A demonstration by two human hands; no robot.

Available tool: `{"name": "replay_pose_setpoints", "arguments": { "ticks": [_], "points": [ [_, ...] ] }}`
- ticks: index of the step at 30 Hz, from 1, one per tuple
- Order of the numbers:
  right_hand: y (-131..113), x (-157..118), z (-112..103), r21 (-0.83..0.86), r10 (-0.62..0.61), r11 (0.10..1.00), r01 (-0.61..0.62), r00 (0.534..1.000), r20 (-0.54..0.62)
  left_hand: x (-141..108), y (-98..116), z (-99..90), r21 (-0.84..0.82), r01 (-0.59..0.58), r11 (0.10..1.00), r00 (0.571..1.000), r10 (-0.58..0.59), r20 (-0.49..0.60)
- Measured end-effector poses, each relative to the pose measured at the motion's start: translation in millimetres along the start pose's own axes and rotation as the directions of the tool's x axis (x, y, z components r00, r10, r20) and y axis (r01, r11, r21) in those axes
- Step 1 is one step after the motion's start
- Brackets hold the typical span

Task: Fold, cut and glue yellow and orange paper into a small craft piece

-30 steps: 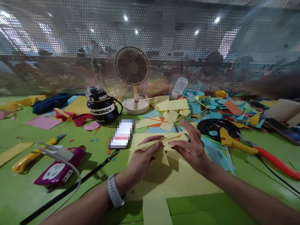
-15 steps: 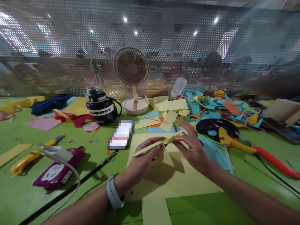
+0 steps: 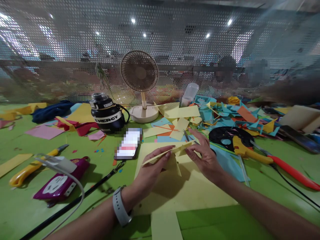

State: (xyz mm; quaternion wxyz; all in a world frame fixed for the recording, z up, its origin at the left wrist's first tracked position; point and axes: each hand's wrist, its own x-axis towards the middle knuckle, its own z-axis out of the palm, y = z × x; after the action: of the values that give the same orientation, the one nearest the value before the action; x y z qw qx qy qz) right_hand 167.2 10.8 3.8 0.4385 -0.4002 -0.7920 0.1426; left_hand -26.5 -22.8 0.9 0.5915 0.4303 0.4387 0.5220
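A folded piece of pale yellow paper point(image 3: 174, 165) is held up between my two hands. My left hand point(image 3: 153, 165), with a grey watch band on its wrist, pinches the paper's left part between thumb and fingers. On the paper's right end, the thumb and fingers of my right hand point(image 3: 203, 158) close, while the index finger points up and away. Part of the fold is hidden behind my fingers. Beneath both hands lies a large pale yellow sheet point(image 3: 200, 196), with a yellow strip point(image 3: 166, 225) at its front edge.
Left are a phone point(image 3: 128, 143), a purple pouch point(image 3: 61, 180), a yellow-handled cutter point(image 3: 35, 166) and a black bottle point(image 3: 107, 115). Behind stands a fan point(image 3: 140, 71). To the right lie a yellow glue gun point(image 3: 250, 154), a red-handled tool point(image 3: 292, 170) and a heap of paper scraps point(image 3: 215, 110).
The folded paper has tilted slightly between my fingers, and its hanging flap has shifted a little left. Both hands keep nearly the same place and grip.
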Motion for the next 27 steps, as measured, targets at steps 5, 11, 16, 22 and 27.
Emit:
{"name": "replay_pose_setpoints", "arguments": {
  "ticks": [5,11,16,22,27],
  "points": [
    [-1.7,-0.2,1.2,-0.01,0.007,1.0,-0.007,1.0,-0.003,-0.1,-1.7,0.0,-0.036,0.009,0.999,1.0,-0.009,0.014],
    [-4.6,0.5,0.0,-0.001,0.03,1.0,-0.03,0.999,0.036,-0.5,-0.9,0.4,-0.042,0.026,0.999,0.999,-0.025,0.029],
    [-4.7,-0.1,-0.5,-0.051,0.011,0.999,-0.009,0.999,0.034,-1.6,1.3,1.3,-0.031,0.015,0.999,0.999,-0.014,0.036],
    [-4.1,0.3,1.3,-0.095,-0.128,0.987,0.128,0.992,0.014,-0.2,-1.2,0.2,-0.065,0.04,0.997,0.999,-0.038,0.021],
    [-5.4,0.2,1.9,-0.127,-0.146,0.981,0.146,0.989,0.01,-0.9,0.5,1.4,-0.08,0.055,0.995,0.998,-0.055,0.012]
  ]
}}
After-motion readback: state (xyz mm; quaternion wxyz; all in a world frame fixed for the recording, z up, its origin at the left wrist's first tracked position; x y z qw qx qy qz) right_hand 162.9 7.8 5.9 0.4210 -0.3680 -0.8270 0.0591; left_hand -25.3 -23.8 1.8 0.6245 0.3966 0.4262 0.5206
